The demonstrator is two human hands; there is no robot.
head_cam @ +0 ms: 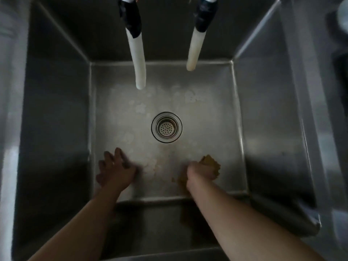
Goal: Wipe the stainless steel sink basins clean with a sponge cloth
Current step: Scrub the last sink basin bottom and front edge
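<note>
I look down into a deep stainless steel sink basin (263,113) with pale stains across its floor and a round drain strainer (166,127) at the centre. My right hand (199,173) grips a crumpled yellow-brown sponge cloth (211,162) and presses it on the basin floor near the front right. On the front left of the floor rests my left hand (117,169), fingers spread flat, holding nothing. Both forearms reach in over the front wall.
Two white hoses hang into the basin from above, a longer left hose (138,63) and a shorter right hose (194,51), each wrapped with black tape near the top. Steep steel walls enclose the floor on all sides.
</note>
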